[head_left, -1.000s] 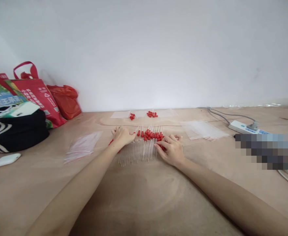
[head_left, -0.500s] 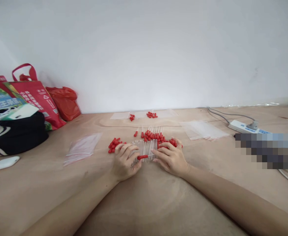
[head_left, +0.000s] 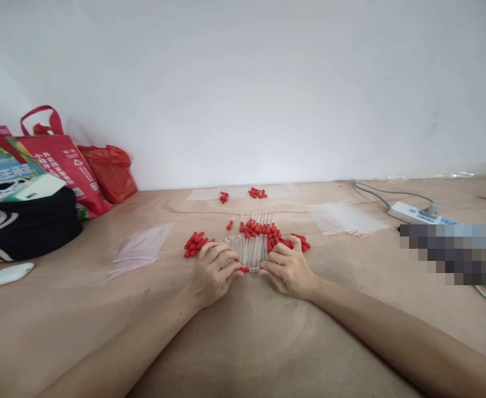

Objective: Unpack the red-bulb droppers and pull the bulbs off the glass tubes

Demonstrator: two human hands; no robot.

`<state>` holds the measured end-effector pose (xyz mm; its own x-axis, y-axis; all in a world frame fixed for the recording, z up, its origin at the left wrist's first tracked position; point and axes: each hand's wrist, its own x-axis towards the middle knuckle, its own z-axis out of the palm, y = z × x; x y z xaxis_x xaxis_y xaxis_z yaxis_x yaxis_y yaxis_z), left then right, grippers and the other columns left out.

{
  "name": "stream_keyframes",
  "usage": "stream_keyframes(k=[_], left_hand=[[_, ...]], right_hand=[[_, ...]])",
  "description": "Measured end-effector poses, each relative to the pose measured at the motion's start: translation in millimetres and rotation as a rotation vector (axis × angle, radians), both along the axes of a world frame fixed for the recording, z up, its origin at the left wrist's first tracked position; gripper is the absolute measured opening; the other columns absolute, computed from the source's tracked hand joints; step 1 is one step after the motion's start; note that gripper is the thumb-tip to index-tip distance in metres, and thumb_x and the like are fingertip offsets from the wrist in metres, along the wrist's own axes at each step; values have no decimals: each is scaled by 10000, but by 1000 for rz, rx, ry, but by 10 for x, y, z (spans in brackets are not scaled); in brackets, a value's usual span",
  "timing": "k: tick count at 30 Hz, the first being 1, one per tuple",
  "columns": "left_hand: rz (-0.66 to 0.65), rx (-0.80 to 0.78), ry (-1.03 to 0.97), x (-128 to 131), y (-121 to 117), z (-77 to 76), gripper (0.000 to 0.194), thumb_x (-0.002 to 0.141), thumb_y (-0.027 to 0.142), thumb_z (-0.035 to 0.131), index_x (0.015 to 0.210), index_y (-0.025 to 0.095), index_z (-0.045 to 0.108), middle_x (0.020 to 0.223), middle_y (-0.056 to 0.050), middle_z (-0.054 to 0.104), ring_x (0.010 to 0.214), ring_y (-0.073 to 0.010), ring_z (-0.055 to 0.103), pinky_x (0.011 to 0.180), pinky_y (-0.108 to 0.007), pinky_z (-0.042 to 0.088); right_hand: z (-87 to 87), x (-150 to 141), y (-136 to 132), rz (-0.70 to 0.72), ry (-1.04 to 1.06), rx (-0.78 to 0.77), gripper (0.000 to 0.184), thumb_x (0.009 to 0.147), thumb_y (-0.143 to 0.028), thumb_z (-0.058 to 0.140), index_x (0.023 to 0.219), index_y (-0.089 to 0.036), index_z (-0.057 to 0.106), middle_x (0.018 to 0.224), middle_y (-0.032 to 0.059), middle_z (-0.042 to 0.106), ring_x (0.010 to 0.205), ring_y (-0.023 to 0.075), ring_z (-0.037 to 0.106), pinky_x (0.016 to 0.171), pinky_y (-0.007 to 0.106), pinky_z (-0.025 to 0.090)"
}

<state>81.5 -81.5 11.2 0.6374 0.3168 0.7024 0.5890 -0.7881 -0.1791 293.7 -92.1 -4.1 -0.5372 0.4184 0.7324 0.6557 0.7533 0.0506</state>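
Note:
My left hand point(head_left: 217, 271) pinches a red rubber dropper bulb point(head_left: 243, 270) between thumb and fingers. From the bulb a clear dropper tube point(head_left: 254, 270) runs right, and my right hand point(head_left: 288, 270) grips its far end. Behind and between the hands lies a row of clear tubes point(head_left: 249, 250), side by side. Loose red bulbs point(head_left: 194, 243) are heaped beyond my left hand, and another red heap point(head_left: 303, 242) is partly hidden by my right hand. Farther back are several droppers with red bulbs point(head_left: 259, 226), tubes pointing away from me.
Clear zip bags lie in a left stack point(head_left: 141, 249) and a right stack point(head_left: 344, 218). More bags with red bulbs point(head_left: 257, 193) rest near the wall. Shopping bags point(head_left: 67, 166) and a black pouch point(head_left: 31, 221) stand left; a power strip point(head_left: 417, 213) with cables is at right.
My left fingers have closed further over the red bulb, which now shows less. My right fingers have curled from more extended to a tight pinch on the tube end.

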Motion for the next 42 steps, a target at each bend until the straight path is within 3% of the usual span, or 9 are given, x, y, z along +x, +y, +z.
stream_keyframes(k=[9,14,21,24,27,30,33,37,42], left_hand=[[-34,-32,18,20,-20,24,148,806,164,471,704,207,569,747,10,641,797,-167,529,825,-387,346],[15,-21,-40,-113,30,-6,149,809,136,443,739,190,563,767,-27,620,815,-181,514,786,-372,388],[32,9,-154,-189,58,-6,158,823,134,460,949,166,551,842,-59,539,791,-143,524,722,-266,460],[146,40,-217,-239,120,76,218,820,120,440,1004,159,551,896,-74,530,849,-151,530,770,-271,454],[370,-39,-386,-433,250,158,225,812,186,429,986,145,565,891,-81,544,821,-160,541,758,-286,454],[605,-291,-551,-701,411,161,275,758,262,454,984,135,546,797,-52,572,671,-145,547,638,-265,462],[801,-594,-567,-888,521,103,294,687,329,513,905,135,548,705,-28,582,609,-149,547,585,-257,441],[865,-812,-477,-915,538,75,256,659,395,518,755,162,560,692,-28,612,653,-168,565,636,-265,427],[882,-765,-409,-878,515,121,320,726,472,388,643,191,517,662,-13,605,677,-185,566,630,-278,406]], right_hand=[[-19,-2,-8,8,9,-24,252,829,-298,442,653,-200,594,549,-20,513,669,117,410,832,370,199],[-29,108,29,-47,63,-39,259,836,-279,427,668,-193,604,577,-11,550,667,117,432,831,368,207],[-85,189,103,-132,188,-49,166,823,-298,488,788,-215,628,597,-33,598,607,94,449,801,329,227],[-77,134,116,-185,207,-84,174,833,-253,461,860,-197,623,624,-15,599,634,101,482,774,316,234],[-21,25,144,-224,209,-121,191,824,-210,448,926,-193,609,695,-1,617,665,106,503,750,309,231],[40,-132,203,-270,211,-101,185,804,-194,457,894,-204,618,691,-6,623,667,113,503,739,317,221],[51,-278,266,-318,181,-48,172,783,-186,469,811,-203,638,616,-7,603,642,118,481,743,335,208],[4,-368,281,-327,99,-46,176,772,-190,473,714,-201,639,593,0,593,637,122,450,740,354,190],[-4,-369,210,-288,44,-139,300,773,-450,481,731,-204,648,626,16,591,687,146,438,723,362,176]])
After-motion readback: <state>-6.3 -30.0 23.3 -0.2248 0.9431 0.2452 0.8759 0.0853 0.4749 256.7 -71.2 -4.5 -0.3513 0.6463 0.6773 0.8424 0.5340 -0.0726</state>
